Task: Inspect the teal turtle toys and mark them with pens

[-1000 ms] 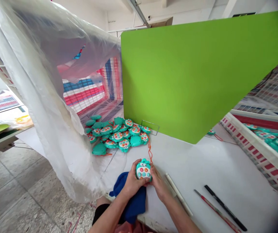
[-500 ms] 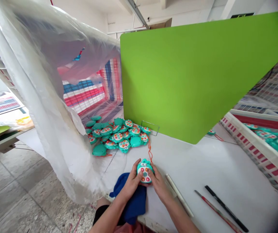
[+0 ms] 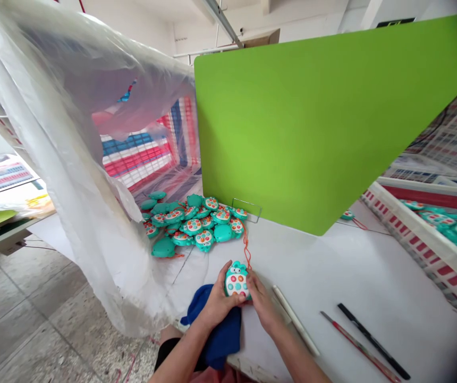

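Between my two hands is a teal animal-shaped push-button toy (image 3: 237,279), its white face with several coloured round buttons turned up toward me. My left hand (image 3: 218,302) grips its left side, with the thumb along the lower edge. On the right side, the fingers of my right hand (image 3: 261,299) close round the toy. An orange cord (image 3: 246,247) runs up from its top right toward a heap of similar toys (image 3: 192,227). A dark blue cloth (image 3: 224,338) lies under my left wrist.
Right of my hands lie a white stick (image 3: 297,320), a red-handled slim tool (image 3: 356,343) and a black strip (image 3: 374,340). A green board (image 3: 312,133) stands behind. Plastic sheeting (image 3: 77,186) hangs at left. A white crate (image 3: 423,250) at right holds more toys.
Both thumbs have moved off the middle buttons to the toy's lower and right edges, so more of the button face shows. The toy stays in about the same place.
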`<state>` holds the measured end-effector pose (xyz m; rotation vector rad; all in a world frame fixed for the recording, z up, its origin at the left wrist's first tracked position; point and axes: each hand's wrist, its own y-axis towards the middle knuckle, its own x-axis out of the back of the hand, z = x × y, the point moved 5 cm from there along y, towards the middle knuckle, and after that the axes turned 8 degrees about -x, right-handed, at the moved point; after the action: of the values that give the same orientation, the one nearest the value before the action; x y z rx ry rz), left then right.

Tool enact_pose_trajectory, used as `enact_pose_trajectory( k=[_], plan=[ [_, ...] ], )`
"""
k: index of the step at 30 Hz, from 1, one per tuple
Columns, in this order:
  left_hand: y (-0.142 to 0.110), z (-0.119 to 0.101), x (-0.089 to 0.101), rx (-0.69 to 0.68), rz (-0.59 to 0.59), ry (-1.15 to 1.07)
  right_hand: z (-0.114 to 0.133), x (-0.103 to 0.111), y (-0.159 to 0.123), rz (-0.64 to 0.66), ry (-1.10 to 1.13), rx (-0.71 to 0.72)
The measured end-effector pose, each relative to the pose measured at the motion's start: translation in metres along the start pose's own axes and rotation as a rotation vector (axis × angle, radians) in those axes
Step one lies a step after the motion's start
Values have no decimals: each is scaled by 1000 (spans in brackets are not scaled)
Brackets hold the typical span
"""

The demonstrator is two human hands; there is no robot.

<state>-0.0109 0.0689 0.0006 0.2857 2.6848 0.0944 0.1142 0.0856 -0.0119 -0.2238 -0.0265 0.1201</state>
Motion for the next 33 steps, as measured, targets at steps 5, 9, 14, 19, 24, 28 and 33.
enact_pose_trajectory(
  k=[5,9,14,19,24,28,33],
  plan=[
    [0,1,3,6,-38,29,5,-1,-9,29,119,-49],
    [0,5,13,17,-170,45,12,-7,-16,117,88,-39],
    [-1,5,11,51,-182,11,21,19,-10,61,-213,79],
    [-2,-5,6,50,-199,62,37,125,-21,-283,-678,51],
    [-1,-5,4,119,-141,139,27,237,-69,-514,-970,-193],
    [1,-4,2,116,-92,172,1,270,-85,-483,-1121,-356],
    [-2,-12,-6,92,3,232,15,242,-70,-468,-1072,-261]
  ],
)
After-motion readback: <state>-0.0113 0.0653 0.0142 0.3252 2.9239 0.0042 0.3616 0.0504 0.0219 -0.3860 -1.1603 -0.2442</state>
